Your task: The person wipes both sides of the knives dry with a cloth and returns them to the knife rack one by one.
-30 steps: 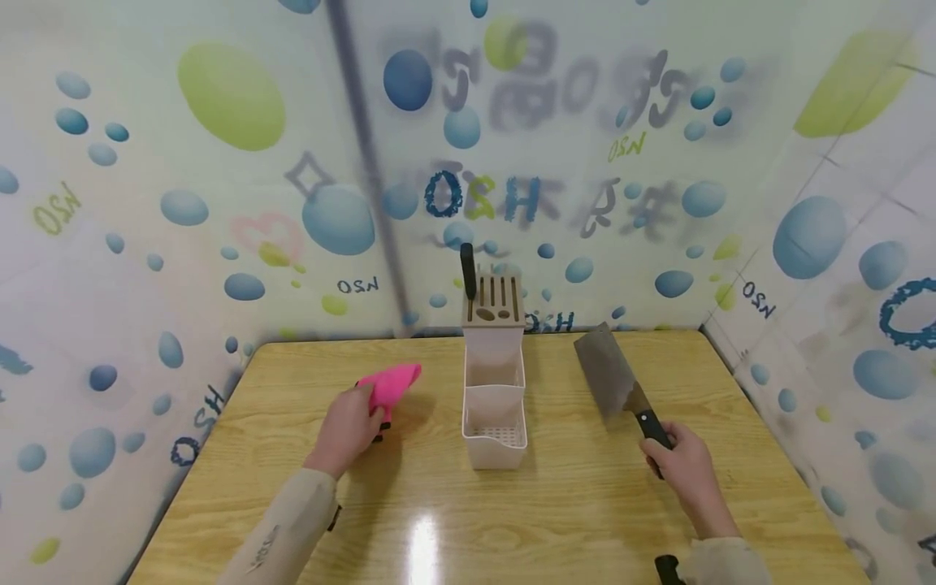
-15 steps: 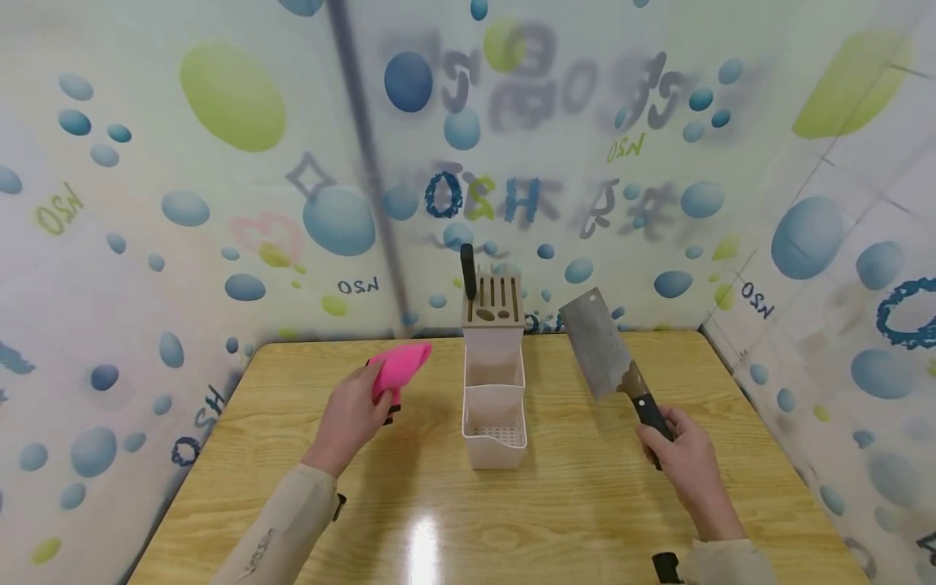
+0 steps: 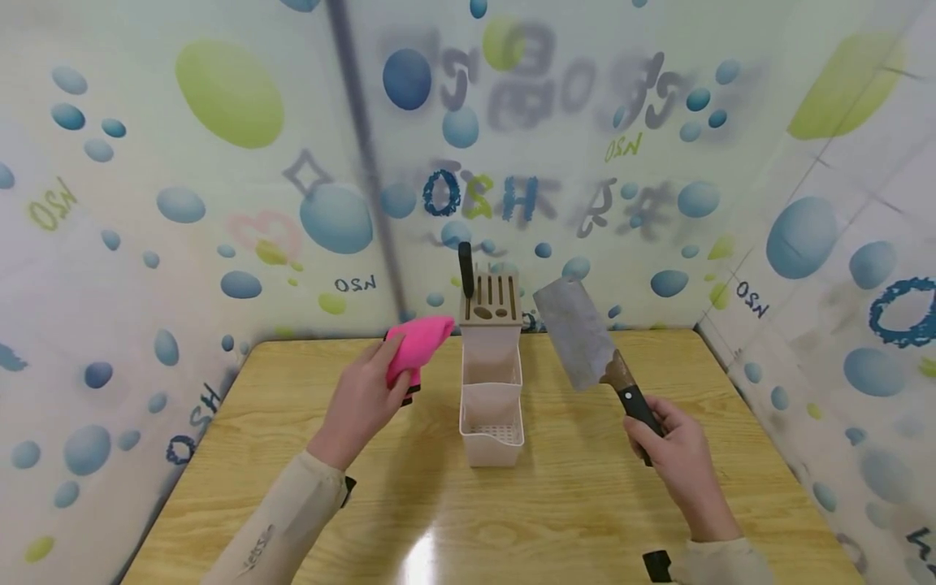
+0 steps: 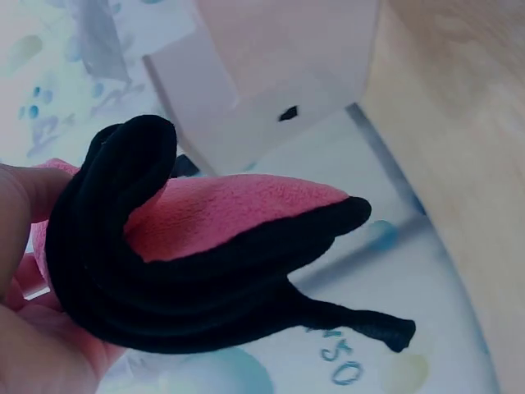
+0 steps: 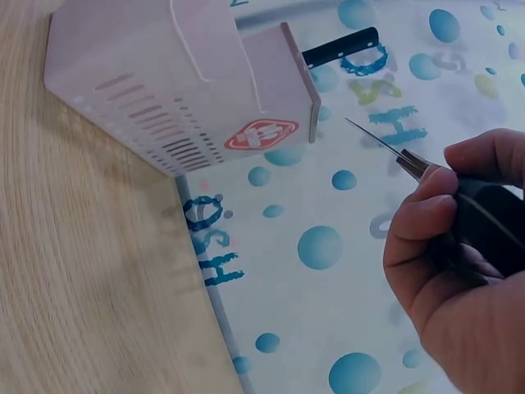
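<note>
My left hand [image 3: 363, 406] grips a folded pink cloth [image 3: 422, 341] with black edging, raised left of the pale plastic knife holder [image 3: 491, 452]. In the left wrist view the cloth [image 4: 238, 213] is bunched, its black edge folded over in layers. On the other side, my right hand [image 3: 680, 447] holds a cleaver [image 3: 578, 333] by its black handle, the broad blade tilted up and toward the holder. The right wrist view shows this blade nearly edge-on, and fingers curl round the handle [image 5: 492, 217]. Neither cloth nor blade touches the other.
A black-handled knife [image 3: 466, 270] stands in the holder's slotted top, left side. Below that top, two open compartments step down toward me. The holder stands on a wooden table [image 3: 578, 504], with a patterned wall covering [image 3: 512, 130] close behind and at both sides.
The left hand has lifted the cloth and brought it right, nearer the holder. The right hand has raised the cleaver and shifted it left, toward the middle.
</note>
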A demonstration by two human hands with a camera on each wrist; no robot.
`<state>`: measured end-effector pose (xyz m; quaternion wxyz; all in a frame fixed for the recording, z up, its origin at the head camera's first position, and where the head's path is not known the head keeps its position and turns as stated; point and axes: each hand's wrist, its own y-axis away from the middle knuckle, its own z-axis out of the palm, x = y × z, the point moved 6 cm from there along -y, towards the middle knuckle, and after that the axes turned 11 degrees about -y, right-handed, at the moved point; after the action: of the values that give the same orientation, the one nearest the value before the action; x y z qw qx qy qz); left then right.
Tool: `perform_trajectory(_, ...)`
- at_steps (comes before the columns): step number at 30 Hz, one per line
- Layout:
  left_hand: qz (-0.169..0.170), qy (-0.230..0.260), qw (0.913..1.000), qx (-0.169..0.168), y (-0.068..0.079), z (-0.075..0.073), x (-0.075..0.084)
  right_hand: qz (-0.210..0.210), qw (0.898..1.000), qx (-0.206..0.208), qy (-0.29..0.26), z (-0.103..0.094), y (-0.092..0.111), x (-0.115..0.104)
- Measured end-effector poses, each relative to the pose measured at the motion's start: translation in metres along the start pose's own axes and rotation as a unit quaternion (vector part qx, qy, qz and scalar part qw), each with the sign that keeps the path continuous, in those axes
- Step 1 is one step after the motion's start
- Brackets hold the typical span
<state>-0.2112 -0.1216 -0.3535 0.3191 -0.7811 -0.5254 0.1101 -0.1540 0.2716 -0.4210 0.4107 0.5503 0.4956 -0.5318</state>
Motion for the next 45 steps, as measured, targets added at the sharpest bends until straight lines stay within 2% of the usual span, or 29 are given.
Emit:
perform_trajectory(5, 0.007, 0.004, 1.0, -0.003, -0.01, -0.006, 0.01, -0.003, 1.0, -0.015, -0.012, 0.009, 0.003, -0.006)
perform_trajectory(16, 0.029, 0.007, 0.9993, 0.024, -0.028, -0.014, 0.028, -0.019, 0.998, -0.054, -0.02, 0.024, 0.01, -0.017)
perform_trajectory(23, 0.06, 0.0, 0.9972, 0.043, -0.038, -0.018, 0.038, -0.018, 0.998, -0.065, -0.019, 0.033, 0.012, -0.025)
perform_trajectory(29, 0.084, -0.003, 0.9955, 0.045, -0.048, -0.014, 0.046, -0.021, 0.997, -0.076, -0.018, 0.04, 0.013, -0.029)
perform_trajectory(36, 0.092, -0.021, 0.9947, 0.041, -0.058, -0.007, 0.051, -0.031, 0.995, -0.096, -0.021, 0.05, 0.012, -0.031)
perform_trajectory(45, 0.122, -0.081, 0.9884, 0.04, -0.068, 0.002, 0.058, -0.06, 0.991, -0.118, -0.011, 0.061, 0.013, -0.035)
